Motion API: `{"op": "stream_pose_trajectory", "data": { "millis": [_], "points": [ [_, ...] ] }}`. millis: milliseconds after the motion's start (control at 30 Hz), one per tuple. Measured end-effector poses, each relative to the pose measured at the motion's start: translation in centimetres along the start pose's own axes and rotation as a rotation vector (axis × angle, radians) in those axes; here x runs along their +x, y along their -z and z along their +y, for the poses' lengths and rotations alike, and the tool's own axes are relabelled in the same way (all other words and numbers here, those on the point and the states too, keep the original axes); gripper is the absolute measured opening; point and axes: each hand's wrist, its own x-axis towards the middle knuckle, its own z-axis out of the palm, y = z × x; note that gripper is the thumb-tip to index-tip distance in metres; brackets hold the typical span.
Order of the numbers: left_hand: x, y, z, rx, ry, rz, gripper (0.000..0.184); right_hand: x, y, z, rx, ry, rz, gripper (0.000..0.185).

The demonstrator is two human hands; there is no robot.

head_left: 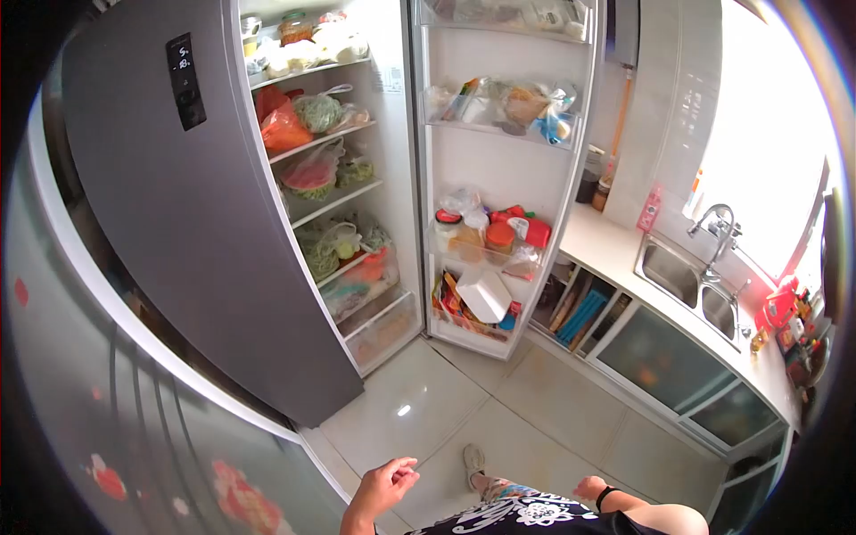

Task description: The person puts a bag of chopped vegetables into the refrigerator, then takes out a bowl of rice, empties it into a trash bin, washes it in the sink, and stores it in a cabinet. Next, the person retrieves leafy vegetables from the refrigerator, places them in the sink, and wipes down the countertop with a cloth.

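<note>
We list, first, one tall refrigerator [223, 232], its front smooth and dark grey; its open door [495, 169] in glossy white, fitted with see-through bins; its shelves [343, 200] flat and thin-edged. Contents: crinkled plastic bags of greens [318, 114], one orange-red bag [283, 129], a rounded jar [500, 238] with an orange-red lid, and a white angular box [484, 296] tilted in the lowest door bin. Surroundings: floor tiles [553, 392], pale and glossy; at right, a white desk [593, 234] with a twin-basin metal sink [670, 275] and a curved shiny tap [719, 234]; at near left, a frosted panel [116, 383] printed with red flowers. Position: the refrigerator stands on the far side, left of centre, well apart from the fingers of both hands, its open door swung to the right. The left hand [385, 489] is at the near edge, fingers loosely bent and released; the right hand [590, 488] is farther right, beside a black wristband [607, 497], its fingers curled, though we cannot tell how tightly. Appearance: we record the refrigerator upright, its white interior exposed, bags crowding the shelves, a black display [185, 80] with pale numerals high on its front.
</note>
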Motion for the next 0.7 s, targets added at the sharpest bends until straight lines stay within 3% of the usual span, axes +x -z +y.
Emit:
{"op": "stream_pose_trajectory", "data": {
  "millis": [100, 167, 300, 367, 400, 433, 500, 533, 600, 700],
  "points": [
    [3.5, 0.9, -1.2, 0.014, 0.000, 0.048, 0.032, 6.1, 1.3, 5.8, 0.119, -0.217, -0.085, 0.010],
    [5.9, 1.8, -0.1, 0.056, 0.036, 0.111, 0.032, 10.9, 0.9, 11.6, -0.072, -0.024, 0.097, 0.011],
    [11.9, 3.1, 1.0, 0.131, 0.028, 0.128, 0.032, 19.5, 11.5, 19.0, -0.207, 0.052, 0.149, 0.009],
    [14.7, 3.7, 2.3, 0.148, 0.013, 0.143, 0.033, 23.2, 17.6, 21.4, -0.232, 0.032, 0.443, 0.016],
    [15.8, 4.1, 2.7, 0.162, -0.002, 0.130, 0.033, 24.5, 21.8, 21.8, 0.258, -0.159, 0.434, 0.026],
    [17.0, 4.5, 2.7, 0.169, 0.007, 0.149, 0.033, 24.0, 28.2, 21.8, 0.268, -0.048, 0.385, 0.033],
    [18.8, 5.5, 2.4, 0.285, -0.031, 0.098, 0.034, 22.2, 39.9, 18.1, 0.454, -0.278, 0.467, 0.027],
    [19.5, 6.3, 2.4, 0.299, -0.012, 0.070, 0.035, 22.6, 43.4, 17.4, 0.446, -0.264, 0.466, 0.027],
    [20.7, 8.0, 1.5, 0.282, 0.004, 0.078, 0.035, 23.7, 49.4, 16.1, 0.441, -0.049, 0.789, 0.021],
    [23.2, 11.5, -0.9, 0.285, 0.003, 0.072, 0.036, 23.4, 60.3, 12.6, 0.408, 0.102, 0.915, 0.020]
  ]
}}
